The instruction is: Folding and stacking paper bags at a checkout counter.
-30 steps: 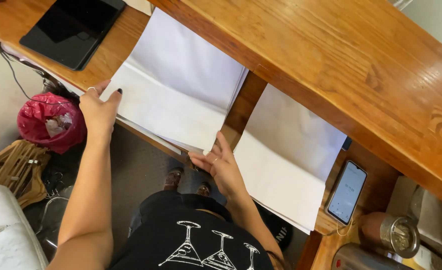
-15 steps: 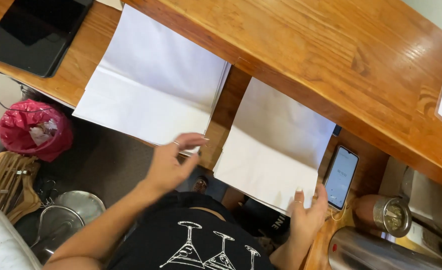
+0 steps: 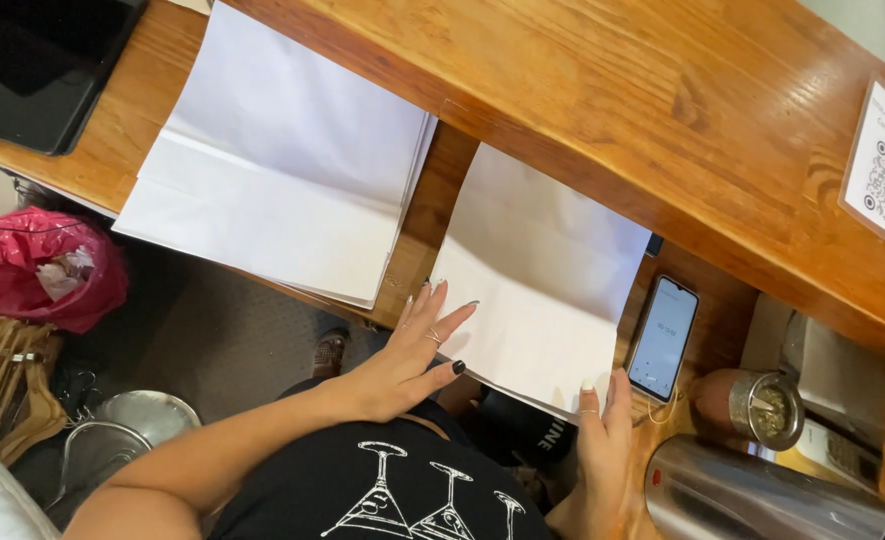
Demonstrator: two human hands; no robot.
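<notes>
Two stacks of white paper lie on a wooden desk (image 3: 113, 130). The left stack (image 3: 283, 185) overhangs the desk's near edge and nothing touches it. My left hand (image 3: 408, 355) rests with spread fingers against the lower left edge of the right stack (image 3: 543, 270). At that stack's near right corner, my right hand (image 3: 603, 440) touches the edge, fingers together. Neither hand holds anything.
A raised wooden counter (image 3: 603, 90) runs above the desk. A dark tablet (image 3: 33, 60) lies at the far left. A phone (image 3: 663, 335) with a lit screen sits right of the papers, beside a round cup (image 3: 763, 405) and a metal flask (image 3: 763, 495). A pink bag (image 3: 48, 265) is on the floor.
Both hands left the left stack and moved right. My left hand now touches the right stack's left edge, and my right hand reaches its near right corner.
</notes>
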